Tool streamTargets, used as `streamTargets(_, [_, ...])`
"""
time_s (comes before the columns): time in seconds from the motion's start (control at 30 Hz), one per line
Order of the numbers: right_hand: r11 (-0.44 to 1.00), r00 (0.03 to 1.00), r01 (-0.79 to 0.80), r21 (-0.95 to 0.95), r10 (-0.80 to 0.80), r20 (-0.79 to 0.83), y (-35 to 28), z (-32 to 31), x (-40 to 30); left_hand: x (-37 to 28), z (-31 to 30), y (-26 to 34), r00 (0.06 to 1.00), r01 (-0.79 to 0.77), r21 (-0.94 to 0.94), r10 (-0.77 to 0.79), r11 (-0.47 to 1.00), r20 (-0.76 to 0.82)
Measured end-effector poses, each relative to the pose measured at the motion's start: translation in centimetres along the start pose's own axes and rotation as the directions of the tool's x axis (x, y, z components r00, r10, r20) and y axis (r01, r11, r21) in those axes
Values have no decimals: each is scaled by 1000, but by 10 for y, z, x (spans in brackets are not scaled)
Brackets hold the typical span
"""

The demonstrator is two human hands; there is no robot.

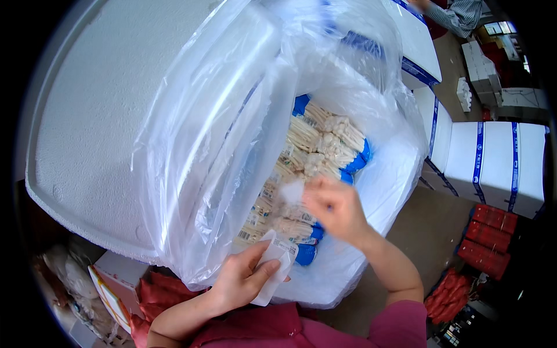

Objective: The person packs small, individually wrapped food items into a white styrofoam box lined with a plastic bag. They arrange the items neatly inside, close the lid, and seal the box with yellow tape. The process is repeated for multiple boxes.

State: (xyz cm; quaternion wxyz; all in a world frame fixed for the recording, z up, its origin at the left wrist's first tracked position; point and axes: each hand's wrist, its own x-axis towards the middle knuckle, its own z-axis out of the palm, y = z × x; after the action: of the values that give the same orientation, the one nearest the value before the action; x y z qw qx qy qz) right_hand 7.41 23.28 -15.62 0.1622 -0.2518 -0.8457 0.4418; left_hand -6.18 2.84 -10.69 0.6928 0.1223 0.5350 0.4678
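My left hand [243, 274] grips a strip of white labels [274, 278] printed with small codes and writing. To its right, my right hand [335, 206] is blurred over the packs, with a small white label [291, 191] at its fingertips. Beneath both hands lie several clear packs of enoki mushrooms [300, 135] with blue ends, some bearing barcode labels. They sit inside a white foam box lined with a clear plastic bag [383, 174], whose loose upper part is folded outward over the left side.
A large white foam lid or panel [100, 122] stands at the left. White boxes with blue tape [496, 161] line the right side. Red crates [489, 241] and red mesh sacks [450, 293] are on the floor. Another person's striped sleeve [457, 17] shows at top right.
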Motion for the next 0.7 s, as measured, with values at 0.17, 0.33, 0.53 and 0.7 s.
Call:
streamTargets(0.17, [633,945,19,-774,-264,-192,132,33,67,3,-2,-20,1000,24,194,-24,981,-5])
streamTargets(0.33, [950,997,-76,-303,74,-20,31,25,34,11,-5,-17,992,-86,79,92,993,-81])
streamTargets(0.53, [968,931,-247,-38,248,267,-10,-7,4,6,-15,2,986,11,186,-42,983,161])
streamTargets(0.7, [507,949,48,-861,-293,-119,159,26,99,11,-7,1,975,14,115,-39,993,217])
